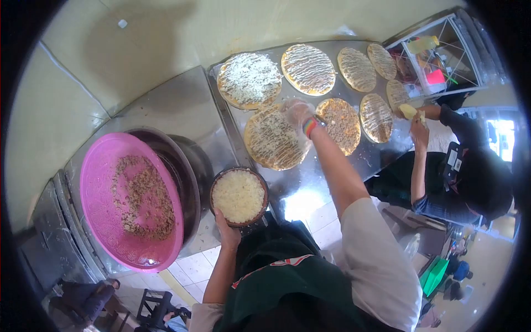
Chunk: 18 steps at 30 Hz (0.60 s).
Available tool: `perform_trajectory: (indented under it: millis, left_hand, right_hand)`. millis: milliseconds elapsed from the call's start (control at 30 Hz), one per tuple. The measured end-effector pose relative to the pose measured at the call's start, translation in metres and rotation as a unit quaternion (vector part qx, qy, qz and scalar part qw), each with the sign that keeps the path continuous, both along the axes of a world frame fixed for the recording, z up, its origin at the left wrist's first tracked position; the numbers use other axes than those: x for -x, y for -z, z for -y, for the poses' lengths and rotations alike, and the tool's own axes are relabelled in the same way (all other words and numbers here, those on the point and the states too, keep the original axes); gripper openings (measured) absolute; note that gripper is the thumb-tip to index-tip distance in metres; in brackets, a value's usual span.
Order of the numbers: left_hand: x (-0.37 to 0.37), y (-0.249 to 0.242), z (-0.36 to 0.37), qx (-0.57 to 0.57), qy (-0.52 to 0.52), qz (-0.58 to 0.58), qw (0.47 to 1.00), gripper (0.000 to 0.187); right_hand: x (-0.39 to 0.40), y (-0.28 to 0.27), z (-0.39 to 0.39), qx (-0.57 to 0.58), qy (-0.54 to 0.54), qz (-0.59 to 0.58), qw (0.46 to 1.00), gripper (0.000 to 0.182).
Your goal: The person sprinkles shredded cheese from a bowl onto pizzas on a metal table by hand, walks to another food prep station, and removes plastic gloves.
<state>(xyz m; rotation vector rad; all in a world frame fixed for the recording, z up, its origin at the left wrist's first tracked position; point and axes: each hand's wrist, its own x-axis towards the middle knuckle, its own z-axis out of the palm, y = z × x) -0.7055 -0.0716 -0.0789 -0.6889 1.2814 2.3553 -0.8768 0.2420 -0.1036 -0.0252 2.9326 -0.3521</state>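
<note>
My left hand grips the near rim of a dark round bowl filled with white, finely grated topping that looks like cheese. My right hand, in a clear plastic glove with a rainbow wristband, is over the upper right of a round flat dough base. Brown sauce lines and some white shreds cover that base. Its blurred fingers point down, so what they hold cannot be made out. Behind lies a base heaped with white shreds; to the right, one with brown crumbly topping.
Several more sauce-striped bases line the metal table. A pink colander with brown crumbles rests on a large metal basin at left. On the right, a co-worker handles something yellowish beside a white rack.
</note>
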Motion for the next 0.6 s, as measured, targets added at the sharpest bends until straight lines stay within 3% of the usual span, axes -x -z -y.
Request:
perform_trajectory:
  millis: [67, 167, 267, 400, 467, 567, 600]
  left_hand:
    - [0.007, -0.019, -0.002, 0.017, 0.021, -0.027, 0.999, 0.063]
    - [0.003, 0.002, 0.01, -0.012, 0.029, -0.009, 0.999, 0.061]
    - [0.003, 0.01, 0.019, -0.019, 0.051, -0.012, 0.998, 0.059]
    - [0.006, 0.009, 0.026, 0.01, 0.106, -0.018, 0.994, 0.059]
    - [0.009, 0.002, 0.027, 0.01, 0.124, -0.04, 0.991, 0.059]
    - [0.008, 0.009, 0.029, -0.037, 0.088, -0.027, 0.995, 0.057]
    - [0.01, 0.007, 0.028, -0.037, 0.092, -0.027, 0.995, 0.057]
  right_hand:
    - [-0.001, 0.015, -0.014, -0.223, -0.024, 0.105, 0.969, 0.018]
    - [-0.013, 0.033, -0.034, -0.13, 0.042, 0.102, 0.985, 0.018]
    - [-0.037, 0.001, -0.028, -0.091, 0.102, 0.103, 0.985, 0.019]
    - [-0.072, 0.002, -0.018, -0.11, 0.162, 0.038, 0.98, 0.019]
    - [-0.086, 0.005, -0.01, -0.024, 0.21, 0.078, 0.974, 0.02]
    - [-0.109, 0.052, 0.001, -0.116, 0.134, 0.042, 0.983, 0.02]
    - [-0.114, 0.047, 0.014, -0.06, 0.193, -0.005, 0.979, 0.02]
